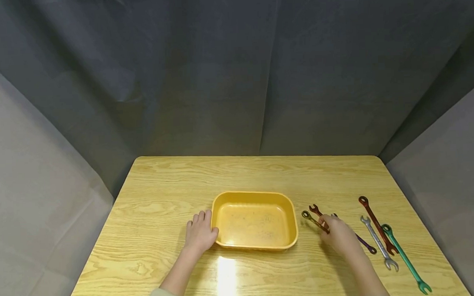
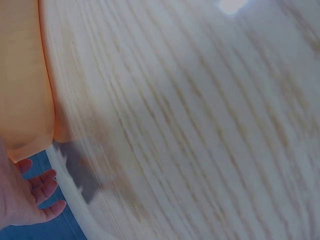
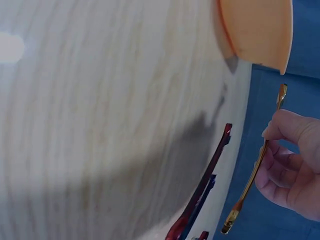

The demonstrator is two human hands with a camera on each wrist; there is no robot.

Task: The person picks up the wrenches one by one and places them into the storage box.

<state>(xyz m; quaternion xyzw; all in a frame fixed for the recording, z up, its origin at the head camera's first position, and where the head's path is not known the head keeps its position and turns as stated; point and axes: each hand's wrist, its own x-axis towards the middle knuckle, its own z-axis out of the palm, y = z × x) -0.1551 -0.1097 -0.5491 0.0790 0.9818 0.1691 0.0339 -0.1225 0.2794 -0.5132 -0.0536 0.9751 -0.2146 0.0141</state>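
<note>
A yellow rectangular basin sits near the middle of the table. At its left end, my left hand holds the rim, thumb over the edge and fingers outside. My right hand pinches a gold combination wrench between thumb and fingers, to the right of the basin. The right wrist view shows that wrench lifted off the table. Partly hidden below the hand lie a red wrench and a purple wrench. In the left wrist view, the left hand shows beside the basin wall.
Farther right on the wooden table lie a silver wrench, a longer red wrench and a green wrench. The red and green ones lie close together. A dark grey curtain hangs behind the table's far edge.
</note>
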